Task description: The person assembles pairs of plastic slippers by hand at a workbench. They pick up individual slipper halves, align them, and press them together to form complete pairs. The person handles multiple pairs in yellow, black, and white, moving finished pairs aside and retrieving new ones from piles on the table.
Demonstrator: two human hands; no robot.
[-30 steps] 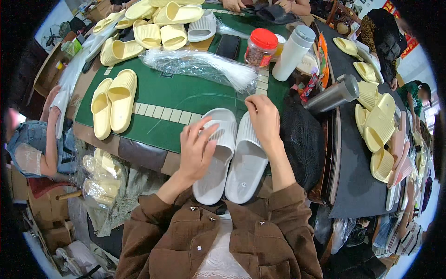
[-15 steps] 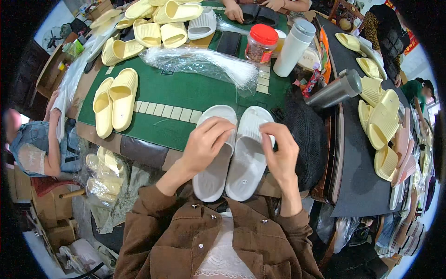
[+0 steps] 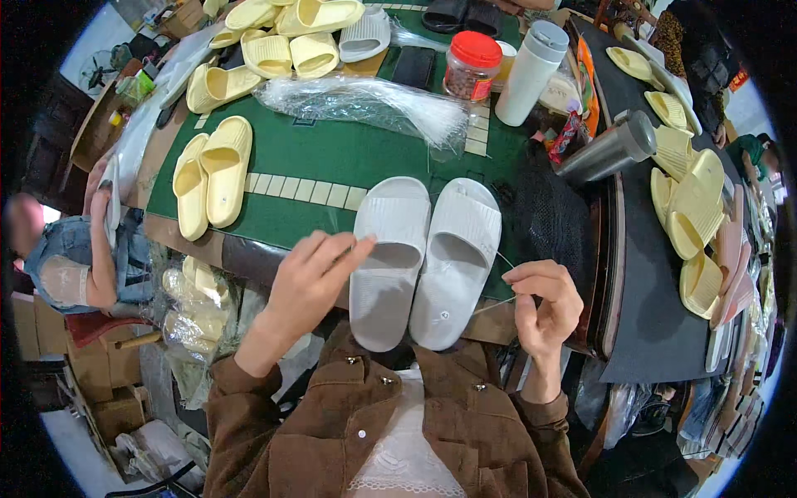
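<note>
Two pale grey slide slippers, the left one (image 3: 382, 307) and the right one (image 3: 440, 311), lie side by side at the table's near edge, toes pointing away from me. My right hand (image 3: 544, 303), right of the pair, pinches a thin whitish plastic strand (image 3: 496, 305). A stretch of it runs to the strap of the right slipper. Beside the left slipper hovers my left hand (image 3: 307, 286), its fingers stretched out and slightly apart, the index fingertip at the slipper's edge. Its thumb is mostly hidden.
A bundle of white strands in clear plastic (image 3: 365, 104) lies beyond the slippers. Yellow slippers (image 3: 226, 174) sit at left, with more piled behind. A red-lidded jar (image 3: 471, 70), a white bottle (image 3: 531, 75) and a steel tumbler (image 3: 610, 149) stand at right. Another person (image 3: 75, 257) sits at left.
Both hands have moved apart, away from the slipper straps. The strand between my right fingers and the right slipper now shows. The other person's hands at the far side have largely left view.
</note>
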